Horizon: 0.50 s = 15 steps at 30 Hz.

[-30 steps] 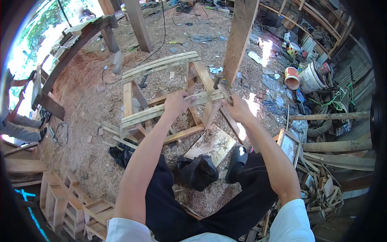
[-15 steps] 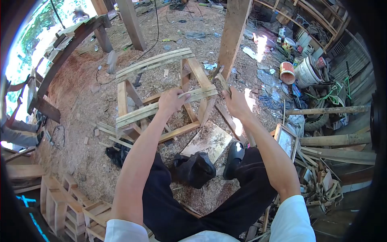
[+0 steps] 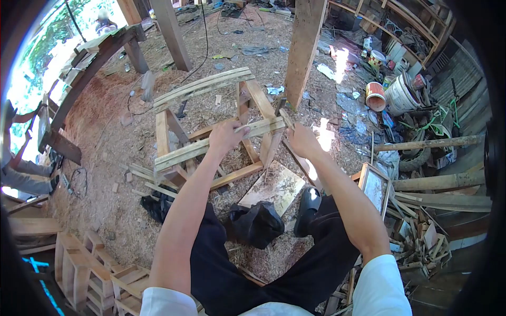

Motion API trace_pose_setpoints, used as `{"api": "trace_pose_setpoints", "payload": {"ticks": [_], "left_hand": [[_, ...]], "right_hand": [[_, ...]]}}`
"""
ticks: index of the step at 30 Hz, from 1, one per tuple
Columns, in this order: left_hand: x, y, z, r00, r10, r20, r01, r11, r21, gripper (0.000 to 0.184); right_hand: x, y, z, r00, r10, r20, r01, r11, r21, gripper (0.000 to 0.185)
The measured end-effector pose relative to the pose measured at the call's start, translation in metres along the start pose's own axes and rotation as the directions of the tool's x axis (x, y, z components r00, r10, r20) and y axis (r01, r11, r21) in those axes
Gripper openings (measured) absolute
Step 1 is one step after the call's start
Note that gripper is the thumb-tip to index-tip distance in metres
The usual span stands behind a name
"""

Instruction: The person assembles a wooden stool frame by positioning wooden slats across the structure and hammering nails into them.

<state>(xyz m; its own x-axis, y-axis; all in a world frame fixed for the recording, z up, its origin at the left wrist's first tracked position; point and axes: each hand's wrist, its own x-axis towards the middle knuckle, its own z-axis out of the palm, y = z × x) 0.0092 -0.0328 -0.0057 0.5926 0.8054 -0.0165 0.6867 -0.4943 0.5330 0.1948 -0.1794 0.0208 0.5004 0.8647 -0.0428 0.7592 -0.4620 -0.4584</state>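
Observation:
A wooden stool-like frame stands tilted before me, with paired slats across its near and far upper sides. My left hand is closed around the near slats, a little right of their middle. In my right hand is a hammer, gripped by its wooden handle. The hammer's dark head is at the right end of the near slats; whether it touches them I cannot tell. Under the frame's right side lies a flat pale board, with a black plastic bag between my feet.
A wooden post rises just beyond the frame. Buckets and scrap wood lie to the right. Other wooden frames stand at lower left. A person's legs show at far left. Shavings cover the floor.
The hammer has come down and left, its head now close to the slats' right end. My left hand keeps its hold on the slats.

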Motion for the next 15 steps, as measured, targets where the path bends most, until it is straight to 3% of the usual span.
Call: {"api": "trace_pose_setpoints", "payload": {"ticks": [7,9,10,13,15], "left_hand": [[-0.002,0.000,0.001,0.999,-0.050,0.021,0.050,0.999,-0.004,0.048],[-0.002,0.003,-0.002,0.999,-0.042,0.020,0.042,0.999,-0.004,0.048],[-0.004,0.005,-0.005,0.998,-0.044,0.043,0.044,0.999,-0.009,0.049],[-0.003,0.004,-0.004,0.998,-0.041,0.041,0.040,0.999,0.004,0.050],[-0.002,0.001,0.000,0.999,-0.042,0.023,0.041,0.999,0.022,0.050]], "right_hand": [[-0.006,-0.011,-0.012,0.990,0.009,-0.140,0.018,0.980,0.197,0.033],[0.003,0.009,0.006,0.998,0.012,0.062,-0.009,0.999,-0.046,0.034],[0.005,0.011,0.004,0.998,0.012,0.055,-0.009,0.999,-0.047,0.034],[0.000,-0.001,-0.010,1.000,-0.002,0.026,0.002,1.000,0.021,0.034],[-0.010,-0.017,-0.024,0.992,0.068,-0.104,-0.040,0.968,0.248,0.036]]}}
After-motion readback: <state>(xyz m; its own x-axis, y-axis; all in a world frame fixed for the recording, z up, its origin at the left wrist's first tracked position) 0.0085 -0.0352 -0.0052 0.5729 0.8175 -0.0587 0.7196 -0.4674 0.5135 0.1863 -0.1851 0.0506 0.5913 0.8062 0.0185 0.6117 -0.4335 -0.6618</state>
